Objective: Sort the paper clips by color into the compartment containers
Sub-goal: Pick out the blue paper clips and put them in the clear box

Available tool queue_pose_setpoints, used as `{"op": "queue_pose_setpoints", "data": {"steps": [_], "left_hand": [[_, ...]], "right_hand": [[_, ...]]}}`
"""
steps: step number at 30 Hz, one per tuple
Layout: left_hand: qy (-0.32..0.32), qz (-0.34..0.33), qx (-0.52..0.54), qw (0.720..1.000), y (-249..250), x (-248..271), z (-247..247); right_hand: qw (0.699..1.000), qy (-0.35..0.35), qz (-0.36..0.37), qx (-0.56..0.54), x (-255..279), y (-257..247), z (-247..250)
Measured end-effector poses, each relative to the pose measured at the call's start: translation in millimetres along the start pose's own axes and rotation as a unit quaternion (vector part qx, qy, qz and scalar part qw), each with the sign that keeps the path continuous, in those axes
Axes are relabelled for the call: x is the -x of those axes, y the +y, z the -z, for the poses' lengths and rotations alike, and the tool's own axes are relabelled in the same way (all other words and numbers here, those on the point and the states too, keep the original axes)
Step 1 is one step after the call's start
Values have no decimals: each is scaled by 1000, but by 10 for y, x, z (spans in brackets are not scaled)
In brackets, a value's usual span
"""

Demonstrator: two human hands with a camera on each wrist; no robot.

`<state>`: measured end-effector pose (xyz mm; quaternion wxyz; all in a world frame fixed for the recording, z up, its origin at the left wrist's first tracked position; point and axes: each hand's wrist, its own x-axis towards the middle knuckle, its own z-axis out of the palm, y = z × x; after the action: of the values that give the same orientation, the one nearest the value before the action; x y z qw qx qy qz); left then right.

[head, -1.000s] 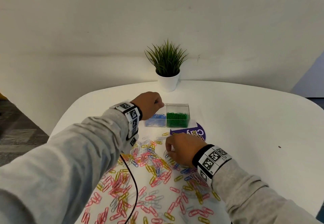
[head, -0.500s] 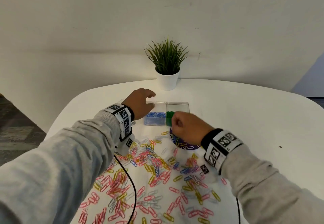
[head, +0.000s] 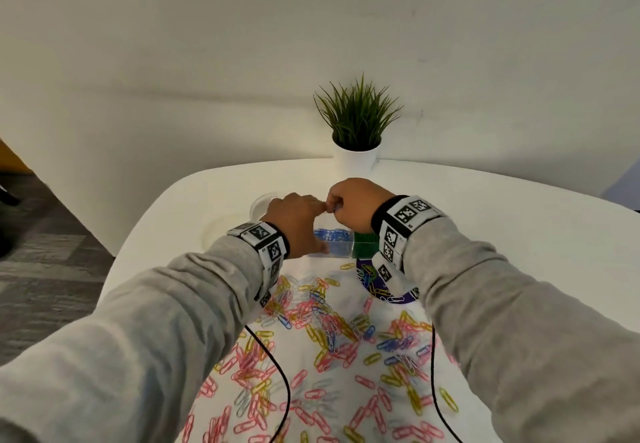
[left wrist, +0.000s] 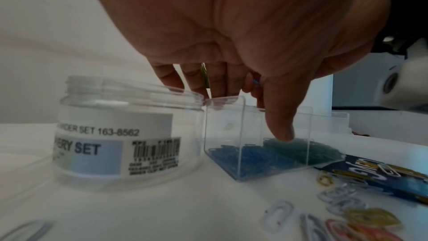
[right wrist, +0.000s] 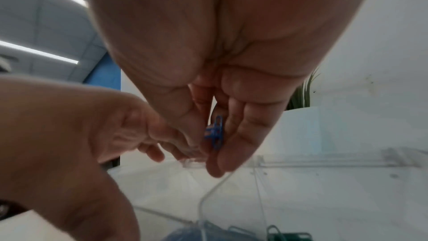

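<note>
Two blue paper clips [right wrist: 216, 132], crossed over each other, sit pinched between the thumb and fingers of the right hand [head: 351, 205], which hangs directly above the clear compartment container [left wrist: 259, 135]; the blue compartment [head: 334, 238] already has a layer of blue clips in it, and the green compartment [head: 363, 245] right beside it holds green ones. The left hand [head: 298, 220] is at the container's left end with fingers fairly straight and reaching down over the rim, the thumb angled down the near wall, so it looks to be steadying the box rather than gripping anything, though a thin greenish sliver between its fingers is too blurred to name. To finish this drop well, I would keep the pinch centred over the blue side, clear of the divider, lower the fingertips close to the rim, then spread the thumb and fingers so both clips fall together; tangled clips can snag on a finger, so a small shake may be needed. The left hand should hold the light box firm so it cannot skid toward the empty clear jar [left wrist: 129, 131] touching its corner. A large mixed pile of pink, yellow, blue and clear clips [head: 329, 338] lies on the white table [head: 519, 234] nearer the person, so I judge sorting is far from done
</note>
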<state>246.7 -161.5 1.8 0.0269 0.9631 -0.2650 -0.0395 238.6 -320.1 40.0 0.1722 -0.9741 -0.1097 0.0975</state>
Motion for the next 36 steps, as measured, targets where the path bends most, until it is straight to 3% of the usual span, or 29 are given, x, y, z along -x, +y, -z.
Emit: {"op": "queue_pose_setpoints", "data": {"steps": [6,8,11,14,17,23,25,30,32,36], "left_hand": [[-11,-5,6,1000,-20,38,-11],[26,-40,-19,999,-29,147,-34],[111,-151,-3,982,45,391,-100],[-6,-206,31,978,281,607,-186],[-62,-184,37,980,484,686,-284],[-82,-139,63,985,552,758,-412],[-60,-127,63,988,522,782,-428],[-11,-218,70,973,581,884,-482],[-23,-242,71,967,617,917,-502],[-34,-205,83,975,616,907,-489]], "right_hand": [[992,92,-6,-80,442,172,114],[997,52,-4,-56,722,251,11],[998,-64,-6,23,993,406,-246],[995,-82,-7,55,1021,531,-463],[996,-55,-3,64,984,607,-575],[997,-35,-10,61,1038,635,-622],[999,-20,-16,40,1116,617,-592],[996,36,-41,-74,1335,591,-495],[992,18,-47,-113,1412,571,-507],[989,-75,-44,-116,1532,523,-588]]}}
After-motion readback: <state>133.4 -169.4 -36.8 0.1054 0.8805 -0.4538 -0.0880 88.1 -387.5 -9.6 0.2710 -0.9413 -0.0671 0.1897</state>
